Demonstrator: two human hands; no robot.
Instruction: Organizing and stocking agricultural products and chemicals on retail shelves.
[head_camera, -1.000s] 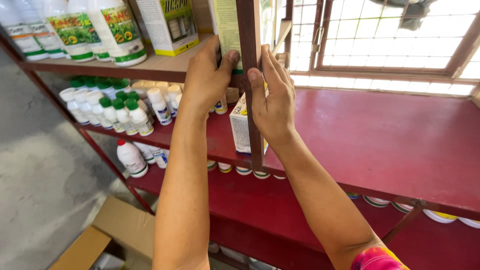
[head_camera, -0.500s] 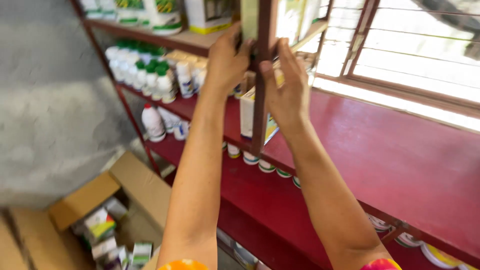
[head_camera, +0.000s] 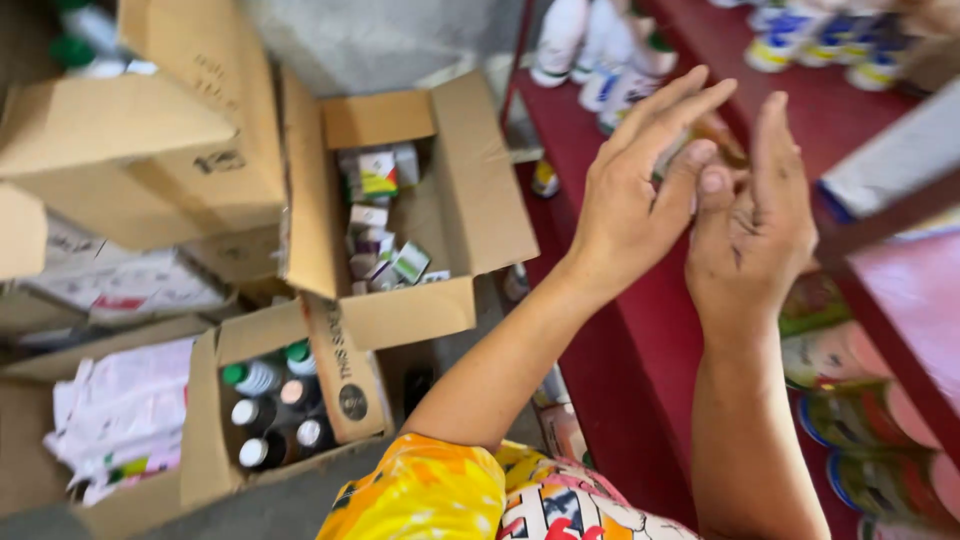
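Both hands are up in front of the red shelf, empty: left hand and right hand with fingers spread, touching at the thumbs. Below, the open box of small cartons sits half full, plenty left inside.

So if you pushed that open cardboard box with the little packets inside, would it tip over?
Probably not. The open cardboard box looks wide and low, so it would likely slide. Its flaps stand loose, so they would probably bend. The small packets lie jumbled and might shift.
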